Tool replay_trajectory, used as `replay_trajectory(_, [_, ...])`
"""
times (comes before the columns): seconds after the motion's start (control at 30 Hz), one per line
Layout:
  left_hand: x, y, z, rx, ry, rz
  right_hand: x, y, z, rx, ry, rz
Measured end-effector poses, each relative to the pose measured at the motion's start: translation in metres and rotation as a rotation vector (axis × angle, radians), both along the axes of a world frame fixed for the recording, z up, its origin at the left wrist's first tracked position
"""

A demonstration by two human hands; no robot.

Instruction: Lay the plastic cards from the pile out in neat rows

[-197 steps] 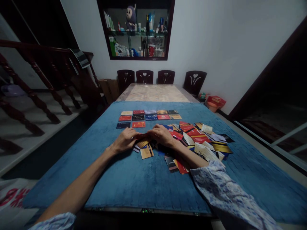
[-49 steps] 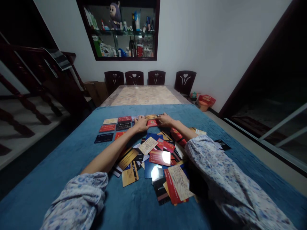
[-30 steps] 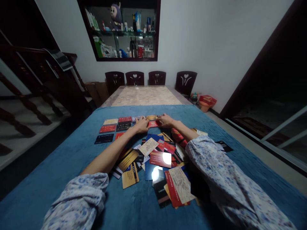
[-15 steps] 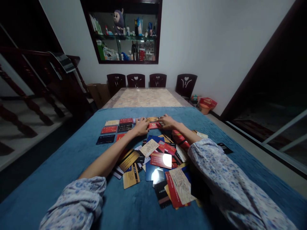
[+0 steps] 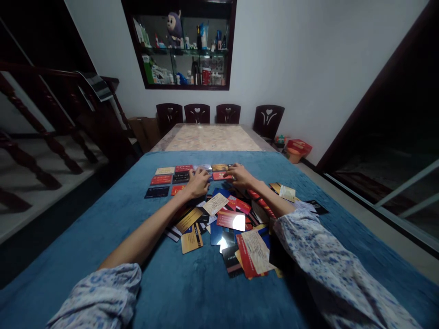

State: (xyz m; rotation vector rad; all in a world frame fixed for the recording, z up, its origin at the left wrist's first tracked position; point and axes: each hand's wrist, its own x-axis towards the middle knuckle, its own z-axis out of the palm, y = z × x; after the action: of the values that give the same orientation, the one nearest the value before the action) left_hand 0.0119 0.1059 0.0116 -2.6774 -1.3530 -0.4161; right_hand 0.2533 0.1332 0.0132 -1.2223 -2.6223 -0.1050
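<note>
Bank-style plastic cards lie in neat rows on the blue cloth, among them a red card (image 5: 162, 180), a black card (image 5: 181, 177), a dark blue card (image 5: 157, 192) and a gold card (image 5: 219, 167). My left hand (image 5: 199, 183) rests over the middle of the rows with its fingers bent and apart, partly covering the cards there. My right hand (image 5: 239, 176) touches the right part of a red card (image 5: 217, 176) with its fingertips, fingers apart. In front of both hands spreads a loose, overlapping pile of cards, with a red-and-white card (image 5: 231, 219) and a cream card (image 5: 215, 204) on top.
The blue cloth (image 5: 103, 233) covers the near part of a long table (image 5: 212, 137). More cards, including a black card (image 5: 317, 207), lie by my right forearm. Dark chairs (image 5: 197, 114) stand at the far end, and a stair railing (image 5: 48, 141) is at left.
My left hand has drawn back slightly toward me from the top row. My right hand's fingers have lifted and spread, showing more of the red card. The view has shifted a little.
</note>
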Motion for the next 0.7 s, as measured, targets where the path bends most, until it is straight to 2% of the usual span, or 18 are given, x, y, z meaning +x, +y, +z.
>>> replay_trajectory(0.33, [-0.016,-0.034,-0.013,0.016,-0.125,-0.026,-0.013,-0.043,-0.008,0.055,0.238,0.127])
replay_trajectory(0.53, [-0.023,-0.062,-0.019,0.008,-0.163,-0.072,-0.014,-0.063,-0.015,0.068,0.256,0.185])
replay_trajectory(0.7, [-0.027,-0.082,-0.019,-0.034,-0.173,-0.060,-0.015,-0.075,-0.016,0.048,0.265,0.199])
